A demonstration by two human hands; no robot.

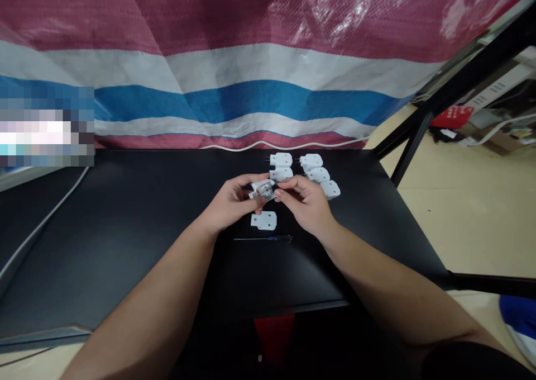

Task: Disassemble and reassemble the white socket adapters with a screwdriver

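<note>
My left hand (233, 202) grips an opened white plug housing (263, 190), fingers behind it and thumb along its near edge. Metal parts show inside the housing. At its right end, my right hand (305, 201) has thumb and fingers closed in a pinch; whatever small thing lies between the fingertips is hidden. Just below the hands, a loose white plug cover (264, 221) with several holes lies flat on the black table (125, 240). Nearer to me is a thin screwdriver (263, 238) with a clear handle, its shaft pointing left.
Several white plugs stand in two groups behind my hands, including a back left plug (281, 159) and a back right plug (312, 161) with metal pins. A white cable (259, 144) runs along the back edge below a striped sheet (251, 100). A black metal frame (419, 123) borders the right side.
</note>
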